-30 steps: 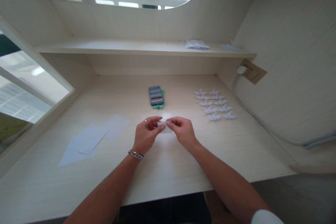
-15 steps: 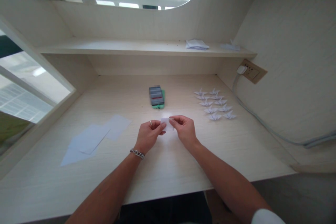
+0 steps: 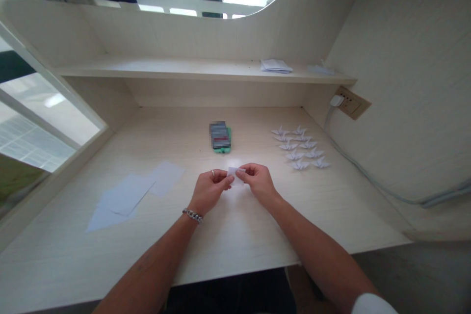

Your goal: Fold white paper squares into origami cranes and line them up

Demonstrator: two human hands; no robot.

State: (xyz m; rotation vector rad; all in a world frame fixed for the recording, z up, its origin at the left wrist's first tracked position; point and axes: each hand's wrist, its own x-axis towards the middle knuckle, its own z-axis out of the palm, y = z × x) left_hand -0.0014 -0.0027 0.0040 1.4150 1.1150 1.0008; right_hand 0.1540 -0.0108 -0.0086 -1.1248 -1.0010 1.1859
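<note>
Thumb to finger, the left hand [image 3: 209, 190] and right hand [image 3: 261, 184] pinched a small white paper square [image 3: 238, 182] between them, over the desk [image 3: 235, 240]. From it, loose white sheets [image 3: 127, 194] lay at nine o'clock, ten paper cranes [image 3: 307, 144] at two — and a pixelated green-edged item [image 3: 221, 138] near twelve.

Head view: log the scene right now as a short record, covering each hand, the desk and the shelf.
Left hand: pinching the small white paper
Right hand: pinching the same paper by its right side
Desk left: overlapping white sheets
Desk middle: green-edged item, pixelated, identity unclear
Desk right: ten crane-shaped paper figures, two rows
Shelf: folded white paper stack, toward the right
</note>
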